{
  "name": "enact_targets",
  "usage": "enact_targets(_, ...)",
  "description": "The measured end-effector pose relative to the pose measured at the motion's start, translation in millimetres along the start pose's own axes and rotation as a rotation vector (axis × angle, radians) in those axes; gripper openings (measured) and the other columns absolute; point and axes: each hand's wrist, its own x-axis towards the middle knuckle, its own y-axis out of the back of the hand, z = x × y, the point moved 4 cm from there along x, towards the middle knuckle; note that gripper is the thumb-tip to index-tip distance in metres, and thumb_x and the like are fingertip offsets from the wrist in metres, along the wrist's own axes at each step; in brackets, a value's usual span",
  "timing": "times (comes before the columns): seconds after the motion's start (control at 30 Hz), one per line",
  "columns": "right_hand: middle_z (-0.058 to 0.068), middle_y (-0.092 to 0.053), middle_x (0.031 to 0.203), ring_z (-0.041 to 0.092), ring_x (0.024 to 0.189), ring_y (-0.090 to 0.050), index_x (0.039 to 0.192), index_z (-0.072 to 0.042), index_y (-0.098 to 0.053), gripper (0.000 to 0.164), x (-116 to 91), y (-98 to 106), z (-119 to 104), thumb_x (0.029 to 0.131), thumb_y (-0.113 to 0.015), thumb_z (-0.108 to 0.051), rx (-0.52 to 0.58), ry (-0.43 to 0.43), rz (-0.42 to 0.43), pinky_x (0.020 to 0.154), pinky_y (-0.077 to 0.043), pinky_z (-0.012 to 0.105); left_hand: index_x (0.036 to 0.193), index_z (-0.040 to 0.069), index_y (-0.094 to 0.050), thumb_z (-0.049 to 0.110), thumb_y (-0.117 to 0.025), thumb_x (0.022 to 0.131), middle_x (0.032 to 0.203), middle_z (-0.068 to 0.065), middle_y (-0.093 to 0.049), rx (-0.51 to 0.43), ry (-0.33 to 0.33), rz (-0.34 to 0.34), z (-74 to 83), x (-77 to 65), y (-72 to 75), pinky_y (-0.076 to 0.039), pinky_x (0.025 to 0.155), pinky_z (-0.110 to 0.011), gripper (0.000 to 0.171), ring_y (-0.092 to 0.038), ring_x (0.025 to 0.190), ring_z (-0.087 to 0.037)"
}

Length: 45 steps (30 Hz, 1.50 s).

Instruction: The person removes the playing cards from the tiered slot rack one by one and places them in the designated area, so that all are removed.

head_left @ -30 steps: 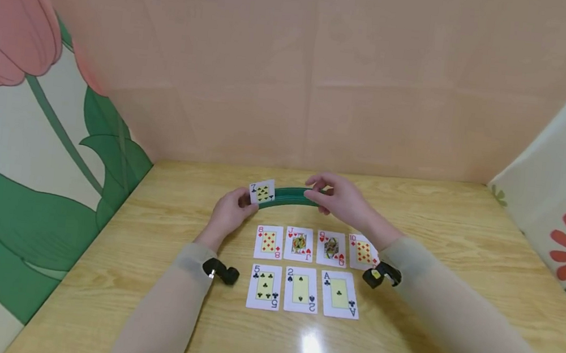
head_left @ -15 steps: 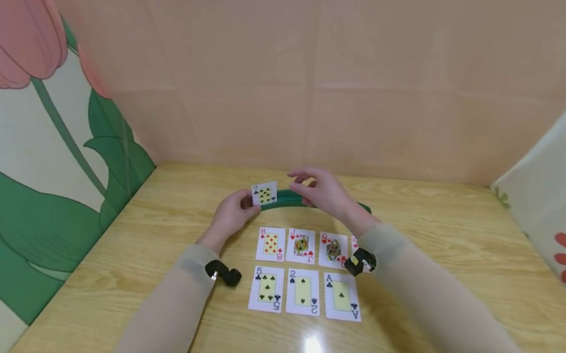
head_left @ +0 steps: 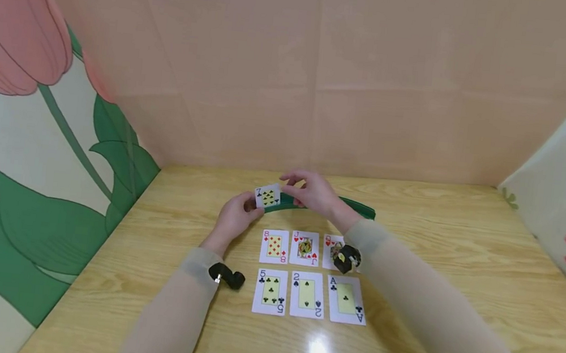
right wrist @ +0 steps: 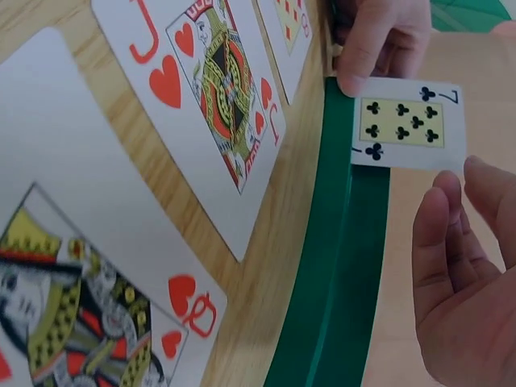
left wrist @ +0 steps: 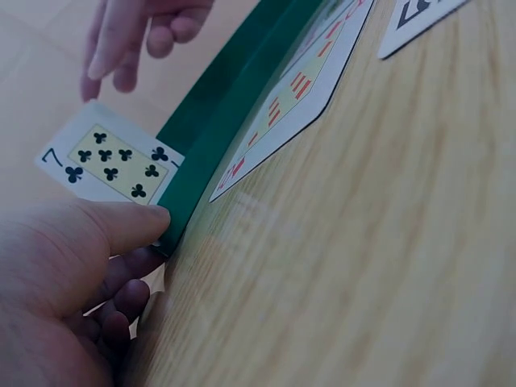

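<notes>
A curved green card holder (head_left: 362, 208) stands on the table. In its left end the seven of clubs (head_left: 268, 196) stands upright, leaning a little. My left hand (head_left: 234, 217) grips that end of the holder, the thumb (left wrist: 133, 226) in front and the other fingers behind, mostly hidden. My right hand (head_left: 314, 194) hovers over the holder with loosely bent fingers and holds nothing. In the right wrist view its thumb tip (right wrist: 477, 171) is right at the seven's upper corner. Nearer me lie the eight of diamonds (head_left: 274, 247), jack of hearts (head_left: 304, 248) and queen of hearts (head_left: 329, 255).
In the front row lie the five of clubs (head_left: 270, 292), two of spades (head_left: 308, 295) and ace of clubs (head_left: 346, 300). The right forearm and its black wrist camera (head_left: 346, 259) cover part of the back row. A pink cloth (head_left: 252, 71) hangs behind the table.
My right hand has moved left along the holder, closer to the seven of clubs. Its forearm now hides the ten of diamonds. The left hand keeps its grip on the holder's end.
</notes>
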Motion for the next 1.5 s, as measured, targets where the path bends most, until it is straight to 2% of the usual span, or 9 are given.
enact_targets(0.2, 0.009, -0.067, 0.115, 0.024, 0.071, -0.065, 0.142, -0.014, -0.071, 0.032, 3, -7, -2, 0.111, -0.071, -0.022, -0.011, -0.008, 0.001, 0.081, -0.058, 0.065, 0.139, 0.008, -0.071, 0.021, -0.078, 0.106, 0.129, -0.010, -0.074, 0.016, 0.004, -0.002, 2.1, 0.4, 2.0, -0.054, 0.104, -0.048, 0.036, -0.067, 0.115, -0.028)
enact_targets(0.43, 0.009, -0.068, 0.113, 0.025, 0.071, -0.065, 0.141, -0.014, -0.071, 0.032, 8, -12, -1, 0.111, -0.071, -0.024, -0.030, -0.013, -0.001, 0.080, -0.059, 0.062, 0.139, 0.007, -0.071, 0.021, -0.078, 0.106, 0.127, -0.010, -0.074, 0.023, -0.003, 0.000, 0.4, 1.0, 2.8, -0.054, 0.101, -0.047, 0.036, -0.065, 0.112, -0.027)
enact_targets(0.63, 0.014, -0.069, 0.114, 0.034, 0.076, -0.068, 0.137, -0.013, -0.072, 0.028, 11, -16, 0, 0.112, -0.070, -0.024, -0.031, -0.016, -0.001, 0.081, -0.059, 0.063, 0.138, 0.007, -0.071, 0.021, -0.079, 0.106, 0.126, -0.010, -0.075, 0.029, -0.018, 0.006, 0.0, 1.3, 2.6, -0.054, 0.100, -0.048, 0.036, -0.066, 0.111, -0.027)
enact_targets(0.73, 0.013, -0.070, 0.114, 0.034, 0.077, -0.068, 0.129, -0.013, -0.075, 0.022, 13, -17, 2, 0.112, -0.070, -0.026, -0.037, -0.022, 0.005, 0.078, -0.061, 0.057, 0.139, 0.007, -0.071, 0.021, -0.079, 0.105, 0.126, -0.011, -0.075, 0.033, -0.023, 0.010, 0.4, 1.0, 2.6, -0.054, 0.100, -0.047, 0.037, -0.066, 0.111, -0.027)
enact_targets(0.87, 0.013, -0.072, 0.113, 0.025, 0.075, -0.066, 0.120, -0.014, -0.076, 0.016, 15, -18, 4, 0.112, -0.070, -0.026, -0.048, -0.030, 0.010, 0.073, -0.060, 0.048, 0.139, 0.008, -0.071, 0.020, -0.079, 0.106, 0.125, -0.010, -0.074, 0.030, -0.020, 0.011, 1.2, 0.3, 2.5, -0.053, 0.099, -0.046, 0.036, -0.065, 0.109, -0.026)
enact_targets(1.07, 0.015, -0.073, 0.114, 0.027, 0.076, -0.067, 0.119, -0.014, -0.078, 0.018, 9, -14, 0, 0.112, -0.069, -0.028, -0.064, -0.030, 0.021, 0.069, -0.057, 0.040, 0.137, 0.008, -0.072, 0.021, -0.079, 0.105, 0.123, -0.009, -0.074, 0.023, -0.026, 0.007, 2.1, 0.7, 1.3, -0.053, 0.098, -0.046, 0.035, -0.065, 0.108, -0.026)
enact_targets(1.13, 0.017, -0.073, 0.114, 0.033, 0.079, -0.068, 0.120, -0.015, -0.078, 0.018, 7, -12, -2, 0.113, -0.069, -0.029, -0.061, -0.028, 0.029, 0.069, -0.056, 0.041, 0.136, 0.009, -0.072, 0.020, -0.079, 0.105, 0.123, -0.008, -0.074, 0.025, -0.029, 0.007, 2.0, 1.4, 1.1, -0.053, 0.099, -0.046, 0.034, -0.065, 0.109, -0.026)
enact_targets(1.27, 0.023, -0.074, 0.107, 0.047, 0.087, -0.070, 0.124, -0.017, -0.076, 0.020, 2, -7, -6, 0.113, -0.067, -0.030, -0.031, -0.028, 0.042, 0.075, -0.059, 0.054, 0.134, 0.010, -0.073, 0.021, -0.080, 0.104, 0.124, -0.007, -0.074, 0.030, -0.028, 0.010, 1.7, 2.5, 0.6, -0.053, 0.100, -0.047, 0.032, -0.065, 0.110, -0.026)
enact_targets(1.5, 0.021, -0.073, 0.102, 0.048, 0.090, -0.069, 0.127, -0.017, -0.076, 0.022, -9, 4, -8, 0.113, -0.067, -0.031, -0.034, -0.009, 0.066, 0.080, -0.059, 0.059, 0.131, 0.013, -0.074, 0.022, -0.080, 0.105, 0.121, -0.006, -0.074, 0.025, -0.009, 0.003, 1.2, 3.7, -0.2, -0.053, 0.099, -0.046, 0.028, -0.065, 0.110, -0.025)
